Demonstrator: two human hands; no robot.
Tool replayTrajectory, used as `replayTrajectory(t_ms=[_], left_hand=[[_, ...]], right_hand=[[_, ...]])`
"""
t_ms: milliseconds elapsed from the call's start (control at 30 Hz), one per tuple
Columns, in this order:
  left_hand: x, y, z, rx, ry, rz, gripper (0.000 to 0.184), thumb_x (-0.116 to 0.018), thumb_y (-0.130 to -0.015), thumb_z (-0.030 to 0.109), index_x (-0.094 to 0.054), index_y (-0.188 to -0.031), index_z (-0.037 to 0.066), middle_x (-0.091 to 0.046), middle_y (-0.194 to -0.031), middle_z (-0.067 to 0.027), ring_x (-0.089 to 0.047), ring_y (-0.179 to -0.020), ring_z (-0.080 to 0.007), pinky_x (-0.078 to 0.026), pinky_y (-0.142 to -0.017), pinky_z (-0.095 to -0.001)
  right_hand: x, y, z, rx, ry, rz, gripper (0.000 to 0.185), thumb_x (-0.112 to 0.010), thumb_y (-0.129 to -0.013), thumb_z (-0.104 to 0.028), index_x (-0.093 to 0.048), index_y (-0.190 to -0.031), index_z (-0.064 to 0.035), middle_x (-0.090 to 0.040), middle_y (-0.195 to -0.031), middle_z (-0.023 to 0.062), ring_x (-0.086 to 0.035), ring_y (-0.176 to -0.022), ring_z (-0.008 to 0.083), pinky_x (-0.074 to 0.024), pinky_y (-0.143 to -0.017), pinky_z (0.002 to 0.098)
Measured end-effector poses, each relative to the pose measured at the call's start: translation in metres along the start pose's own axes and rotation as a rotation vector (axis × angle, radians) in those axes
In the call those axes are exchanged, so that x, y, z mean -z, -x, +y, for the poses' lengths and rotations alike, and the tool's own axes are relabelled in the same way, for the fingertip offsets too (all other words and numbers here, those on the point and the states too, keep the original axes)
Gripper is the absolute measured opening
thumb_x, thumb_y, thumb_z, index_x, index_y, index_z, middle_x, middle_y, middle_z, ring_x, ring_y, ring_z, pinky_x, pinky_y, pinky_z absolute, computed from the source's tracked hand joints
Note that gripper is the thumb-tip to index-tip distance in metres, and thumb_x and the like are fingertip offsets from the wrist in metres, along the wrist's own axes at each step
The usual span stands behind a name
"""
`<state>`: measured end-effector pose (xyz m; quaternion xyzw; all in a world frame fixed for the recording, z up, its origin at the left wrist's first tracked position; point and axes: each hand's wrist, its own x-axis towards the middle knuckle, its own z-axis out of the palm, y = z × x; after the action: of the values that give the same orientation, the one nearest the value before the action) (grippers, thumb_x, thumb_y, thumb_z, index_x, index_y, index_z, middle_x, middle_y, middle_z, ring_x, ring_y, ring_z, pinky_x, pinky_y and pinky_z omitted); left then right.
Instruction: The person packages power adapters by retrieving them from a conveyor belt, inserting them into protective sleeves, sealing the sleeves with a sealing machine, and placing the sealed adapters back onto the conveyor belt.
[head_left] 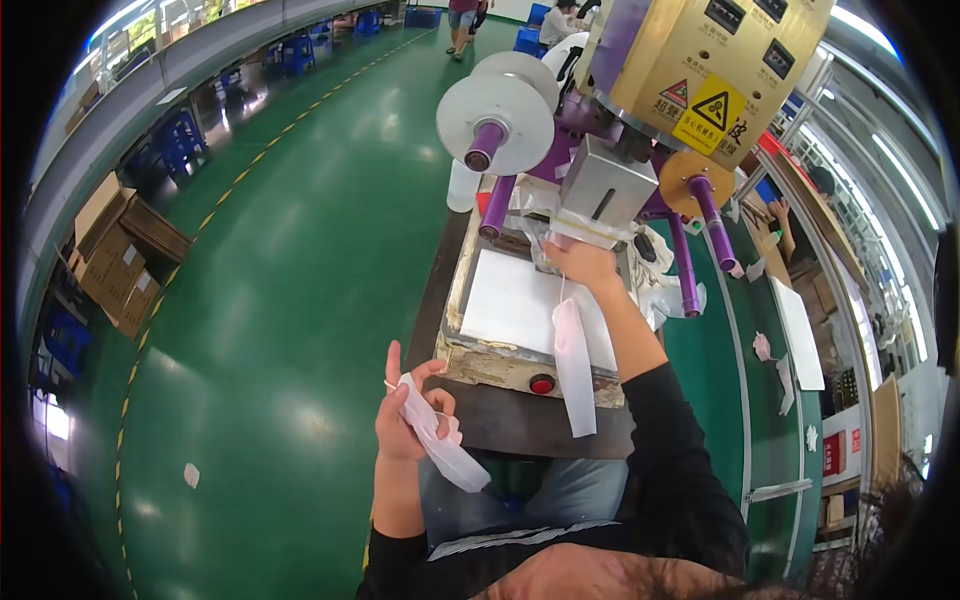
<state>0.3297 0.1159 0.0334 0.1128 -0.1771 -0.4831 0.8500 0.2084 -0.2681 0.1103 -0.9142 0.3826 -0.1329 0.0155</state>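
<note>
One tall gold press (690, 75) overhangs the desk (495, 430), whose left side gives the left arm open room. Its metal block (610, 185) sits close over the right hand (583, 264), so those fingers are best kept back from its lower edge; I cannot tell whether they are narrow or wide, though they probably touch film there. The long pale strip (574, 365) trails over the front edge of the base (480, 367), beside the red button (541, 384), and wants to lie untwisted. The left hand (402, 425) pinches the shorter pale strip (437, 440), better held clear of that edge.
</note>
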Motion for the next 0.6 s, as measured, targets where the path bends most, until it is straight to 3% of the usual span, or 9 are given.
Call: replayTrajectory(t_ms=[33, 133, 300, 400, 567, 600], left_hand=[[0.000, 0.000, -0.001, 0.033, -0.073, 0.081, 0.077, -0.049, -0.100, 0.033, -0.003, -0.163, 0.029, -0.041, -0.148, -0.0250, -0.068, -0.081, -0.0367, -0.052, -0.042, -0.0323], [-0.007, -0.008, 0.003, 0.054, -0.199, 0.253, 0.072, -0.047, -0.101, 0.036, -0.010, -0.162, 0.029, -0.042, -0.150, -0.0212, -0.069, -0.085, -0.0404, -0.051, -0.041, -0.0337], [-0.001, -0.028, 0.005, 0.110, -0.269, 0.370, 0.070, -0.048, -0.100, 0.039, -0.015, -0.161, 0.026, -0.040, -0.153, -0.0202, -0.071, -0.094, -0.0445, -0.050, -0.040, -0.0344], [-0.005, -0.036, 0.000, 0.153, -0.314, 0.412, 0.070, -0.048, -0.100, 0.039, -0.016, -0.160, 0.024, -0.036, -0.155, -0.0208, -0.070, -0.095, -0.0441, -0.051, -0.041, -0.0346], [-0.002, -0.046, -0.005, 0.181, -0.360, 0.415, 0.071, -0.049, -0.099, 0.041, -0.018, -0.159, 0.020, -0.030, -0.158, -0.0221, -0.069, -0.100, -0.0439, -0.051, -0.043, -0.0353], [-0.001, -0.047, -0.006, 0.195, -0.363, 0.420, 0.071, -0.049, -0.099, 0.041, -0.018, -0.159, 0.020, -0.030, -0.158, -0.0221, -0.069, -0.100, -0.0439, -0.051, -0.043, -0.0353]], right_hand=[[-0.006, -0.002, 0.004, -0.002, 0.003, -0.007, 0.056, -0.060, -0.090, -0.060, -0.073, -0.115, -0.0122, -0.072, -0.113, 0.0149, -0.067, -0.110, 0.0362, -0.0542, -0.089, 0.0465], [-0.031, -0.007, 0.014, 0.208, 0.241, 0.453, 0.050, -0.061, -0.089, -0.058, -0.076, -0.109, -0.0148, -0.073, -0.111, 0.0105, -0.068, -0.107, 0.0338, -0.0556, -0.087, 0.0456], [-0.028, -0.004, 0.013, 0.103, 0.193, 0.348, 0.047, -0.062, -0.088, -0.057, -0.078, -0.105, -0.0163, -0.073, -0.108, 0.0097, -0.069, -0.105, 0.0326, -0.0560, -0.086, 0.0446], [-0.022, 0.002, 0.012, 0.009, 0.086, 0.279, 0.051, -0.065, -0.083, -0.054, -0.073, -0.119, -0.0183, -0.071, -0.116, 0.0096, -0.070, -0.099, 0.0337, -0.0584, -0.078, 0.0484], [-0.022, 0.000, 0.015, -0.012, 0.133, 0.174, 0.053, -0.065, -0.083, -0.053, -0.070, -0.123, -0.0188, -0.069, -0.120, 0.0105, -0.069, -0.104, 0.0332, -0.0584, -0.079, 0.0474], [-0.023, -0.003, 0.018, 0.030, 0.113, 0.240, 0.052, -0.065, -0.084, -0.054, -0.071, -0.120, -0.0177, -0.071, -0.116, 0.0104, -0.069, -0.102, 0.0334, -0.0583, -0.079, 0.0471]])
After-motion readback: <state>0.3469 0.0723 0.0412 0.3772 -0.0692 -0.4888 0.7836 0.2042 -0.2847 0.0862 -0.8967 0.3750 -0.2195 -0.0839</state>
